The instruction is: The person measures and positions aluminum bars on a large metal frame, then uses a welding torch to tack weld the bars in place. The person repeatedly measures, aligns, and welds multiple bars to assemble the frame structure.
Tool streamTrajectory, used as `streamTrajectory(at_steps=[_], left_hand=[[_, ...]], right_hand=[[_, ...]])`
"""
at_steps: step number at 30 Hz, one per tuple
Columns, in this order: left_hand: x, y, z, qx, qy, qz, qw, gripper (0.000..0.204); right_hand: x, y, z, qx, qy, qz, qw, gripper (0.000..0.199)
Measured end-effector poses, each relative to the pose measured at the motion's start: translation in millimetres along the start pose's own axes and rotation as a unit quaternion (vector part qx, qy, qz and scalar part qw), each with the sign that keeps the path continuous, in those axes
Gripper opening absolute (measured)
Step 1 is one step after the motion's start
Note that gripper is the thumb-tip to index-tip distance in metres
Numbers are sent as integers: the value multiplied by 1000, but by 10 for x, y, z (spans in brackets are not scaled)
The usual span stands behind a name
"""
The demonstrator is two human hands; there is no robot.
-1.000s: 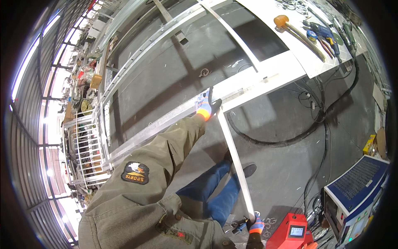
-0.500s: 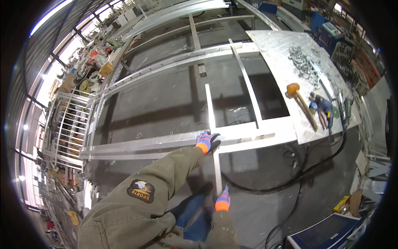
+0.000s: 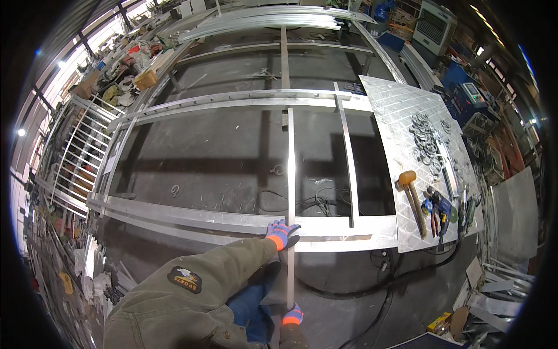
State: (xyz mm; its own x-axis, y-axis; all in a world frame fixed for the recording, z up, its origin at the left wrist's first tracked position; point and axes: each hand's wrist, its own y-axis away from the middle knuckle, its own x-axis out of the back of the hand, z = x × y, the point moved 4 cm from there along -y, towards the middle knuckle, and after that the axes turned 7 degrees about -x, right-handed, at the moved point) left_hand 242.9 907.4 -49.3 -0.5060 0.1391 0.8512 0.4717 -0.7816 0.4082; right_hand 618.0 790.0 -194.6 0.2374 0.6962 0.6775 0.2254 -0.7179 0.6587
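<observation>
A long, narrow silvery metal bar (image 3: 292,163) runs away from me across the near rail (image 3: 174,216) of a large metal frame. My left hand (image 3: 281,232), in a purple and orange glove, is closed around the bar where it crosses that rail. Lower down, my right hand (image 3: 293,315) grips the bar's near end, which sticks out past the frame toward me. The fingers of the right hand are partly hidden. A second metal bar (image 3: 349,163) lies to the right, reaching from the far rail (image 3: 232,103) to the near one.
At right, a patterned metal sheet (image 3: 383,125) carries a mallet (image 3: 408,179), pliers (image 3: 433,220), a power drill (image 3: 446,210) and a heap of metal rings (image 3: 427,142). A black hose (image 3: 349,294) crosses the floor. A white barred rack (image 3: 78,154) stands left.
The view has shifted and turned, so the bar now points more nearly straight away from me. Both hands have kept their hold on it.
</observation>
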Motion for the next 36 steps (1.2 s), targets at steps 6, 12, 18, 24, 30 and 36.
streamTrajectory(at_steps=[6,12,18,24,30,36], left_hand=[[42,41,0,-1,68,-56,996,57],[85,149,19,7,50,-99,994,59],[152,77,-15,-7,59,-105,993,58],[129,67,-44,-1,63,-82,995,54],[128,75,-55,-12,95,-64,993,54],[139,62,-49,0,85,-77,993,54]], right_hand=[[401,12,-612,-75,-29,-2,997,37],[401,-376,-1203,-10,-67,20,998,43],[430,-560,-1549,-28,-59,3,998,37],[578,-363,-1731,1,-60,45,997,40],[598,-377,-1743,-30,-87,3,996,43],[613,-433,-1677,-35,-28,26,999,44]])
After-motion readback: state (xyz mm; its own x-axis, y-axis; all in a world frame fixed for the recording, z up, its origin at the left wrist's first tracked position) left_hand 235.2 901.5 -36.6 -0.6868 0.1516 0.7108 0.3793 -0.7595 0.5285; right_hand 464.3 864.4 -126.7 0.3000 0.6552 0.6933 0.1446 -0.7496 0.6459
